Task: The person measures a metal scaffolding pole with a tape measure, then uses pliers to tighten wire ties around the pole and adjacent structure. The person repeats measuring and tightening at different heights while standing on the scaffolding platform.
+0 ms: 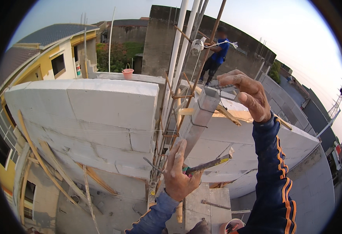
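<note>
The grey metal post point(202, 117) stands in the gap between the left block wall point(89, 113) and the right block wall point(214, 142), beside rusty rebar point(190, 87). My right hand point(251, 95) is by its top, fingers curled and thumb apart; I can't tell whether they touch it. My left hand point(178, 173), lower down, grips a dark bar point(210, 164) with a yellow tip. Beyond stand a pink bucket point(127, 73) and a person in blue point(219, 54).
</note>
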`<state>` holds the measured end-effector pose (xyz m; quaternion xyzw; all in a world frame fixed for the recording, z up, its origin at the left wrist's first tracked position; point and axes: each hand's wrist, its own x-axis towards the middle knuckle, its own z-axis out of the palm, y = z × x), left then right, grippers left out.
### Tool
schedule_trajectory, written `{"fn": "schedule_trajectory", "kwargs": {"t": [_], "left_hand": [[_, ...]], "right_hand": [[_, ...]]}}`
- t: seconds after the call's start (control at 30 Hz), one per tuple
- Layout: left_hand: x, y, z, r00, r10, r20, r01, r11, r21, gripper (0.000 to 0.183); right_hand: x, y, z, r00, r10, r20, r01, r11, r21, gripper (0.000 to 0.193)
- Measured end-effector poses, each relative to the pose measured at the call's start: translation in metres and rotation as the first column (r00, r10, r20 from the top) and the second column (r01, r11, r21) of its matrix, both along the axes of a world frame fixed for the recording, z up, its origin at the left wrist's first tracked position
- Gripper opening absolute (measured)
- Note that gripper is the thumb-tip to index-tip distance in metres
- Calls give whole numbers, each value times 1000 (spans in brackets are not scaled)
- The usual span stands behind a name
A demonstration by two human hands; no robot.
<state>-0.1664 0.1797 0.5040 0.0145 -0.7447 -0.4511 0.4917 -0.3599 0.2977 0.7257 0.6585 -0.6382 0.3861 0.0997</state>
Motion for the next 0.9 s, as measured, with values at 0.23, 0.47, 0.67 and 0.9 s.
{"fn": "schedule_trajectory", "kwargs": {"t": [0.23,0.47,0.67,0.9], "left_hand": [[-25,7,33,999,41,-27,-41,999,-2,96],[-34,9,45,999,31,-40,-29,998,61,92],[-40,15,46,997,37,-69,-28,992,126,88],[-50,22,44,993,84,-84,-69,983,173,87]], "right_hand": [[-34,-30,8,970,124,210,-134,991,32,75],[-49,-73,14,856,331,397,-489,767,415,68],[-49,-91,7,835,364,413,-547,637,543,67],[-55,-92,0,825,410,390,-564,649,510,70]]}}
